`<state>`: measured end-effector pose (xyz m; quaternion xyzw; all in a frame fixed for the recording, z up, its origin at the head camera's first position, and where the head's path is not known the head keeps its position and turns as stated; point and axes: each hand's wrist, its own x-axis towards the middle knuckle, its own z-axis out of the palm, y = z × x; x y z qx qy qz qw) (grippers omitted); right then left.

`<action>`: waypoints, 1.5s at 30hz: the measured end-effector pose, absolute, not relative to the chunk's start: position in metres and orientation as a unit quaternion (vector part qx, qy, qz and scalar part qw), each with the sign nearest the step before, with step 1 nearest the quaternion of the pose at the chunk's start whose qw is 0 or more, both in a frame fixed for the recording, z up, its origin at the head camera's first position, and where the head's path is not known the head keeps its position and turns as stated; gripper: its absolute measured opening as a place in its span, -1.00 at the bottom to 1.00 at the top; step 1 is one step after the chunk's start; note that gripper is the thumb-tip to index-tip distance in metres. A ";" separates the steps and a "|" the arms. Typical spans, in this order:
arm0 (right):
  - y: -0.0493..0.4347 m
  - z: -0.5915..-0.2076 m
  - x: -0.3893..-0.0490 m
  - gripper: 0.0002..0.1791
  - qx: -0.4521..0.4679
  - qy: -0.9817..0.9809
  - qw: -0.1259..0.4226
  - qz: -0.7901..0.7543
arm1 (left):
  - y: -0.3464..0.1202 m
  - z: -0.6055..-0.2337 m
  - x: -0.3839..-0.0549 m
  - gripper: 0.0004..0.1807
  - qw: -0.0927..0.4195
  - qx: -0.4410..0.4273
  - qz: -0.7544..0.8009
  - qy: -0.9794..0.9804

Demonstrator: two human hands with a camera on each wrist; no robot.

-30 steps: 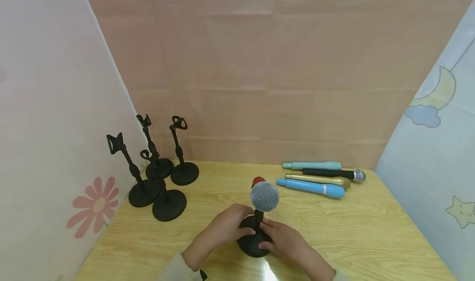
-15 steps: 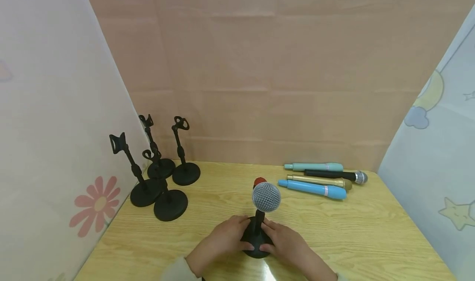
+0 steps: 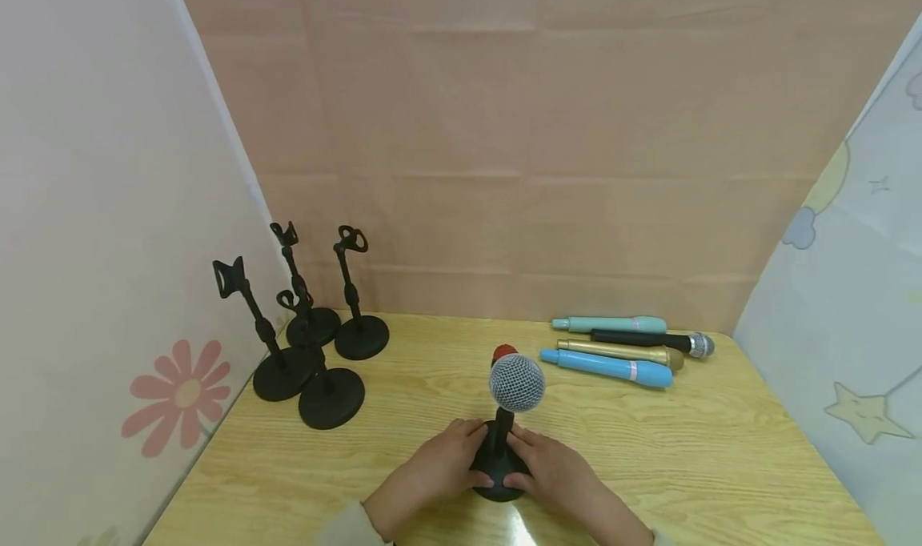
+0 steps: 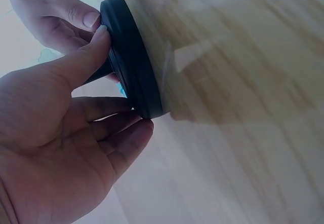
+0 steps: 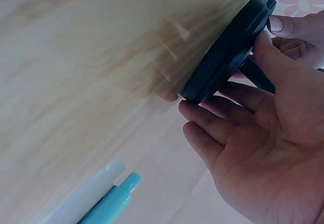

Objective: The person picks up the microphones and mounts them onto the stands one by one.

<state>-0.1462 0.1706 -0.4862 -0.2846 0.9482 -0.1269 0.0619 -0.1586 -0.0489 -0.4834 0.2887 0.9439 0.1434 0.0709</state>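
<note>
A microphone with a silver mesh head sits on a black microphone stand near the front of the table. A rounded red piece shows just behind the mesh head. My left hand grips the left side of the stand's round base, thumb on top and fingers at the rim. Opposite it, my right hand grips the right side in the same way. In the left wrist view the base is between thumb and fingers; the right wrist view shows the base in the right hand's grasp.
Several black microphone stands without microphones are grouped at the left. At the back right lie a light green microphone, a black one, a gold one and a blue one. Printed cloths hang at both sides.
My left thumb has moved toward the front edge of the base, level with the right thumb. The stand has shifted very slightly right in view; over the last half second the hands stay nearly still.
</note>
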 end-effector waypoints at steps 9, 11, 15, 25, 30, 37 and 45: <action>0.165 -0.488 -0.150 -0.26 -0.293 0.946 0.043 -0.129 | -0.053 -0.481 -0.160 -0.14 0.066 0.287 0.143 0.945; 0.163 -0.487 -0.153 -0.27 -0.295 0.946 0.040 -0.128 | -0.054 -0.481 -0.162 -0.13 0.066 0.286 0.142 0.945; 0.160 -0.486 -0.159 -0.28 -0.302 0.942 0.041 -0.139 | -0.056 -0.482 -0.167 -0.12 0.075 0.275 0.143 0.948; 0.153 -0.482 -0.170 -0.26 -0.316 0.936 0.044 -0.151 | -0.061 -0.481 -0.176 -0.12 0.088 0.256 0.146 0.951; 0.149 -0.482 -0.174 -0.27 -0.310 0.937 0.053 -0.150 | -0.064 -0.480 -0.179 -0.11 0.094 0.251 0.152 0.951; 0.145 -0.484 -0.182 -0.25 -0.301 0.940 0.063 -0.147 | -0.065 -0.478 -0.184 -0.11 0.100 0.251 0.159 0.950; 0.139 -0.483 -0.190 -0.26 -0.291 0.942 0.074 -0.152 | -0.066 -0.482 -0.195 -0.10 0.118 0.232 0.162 0.952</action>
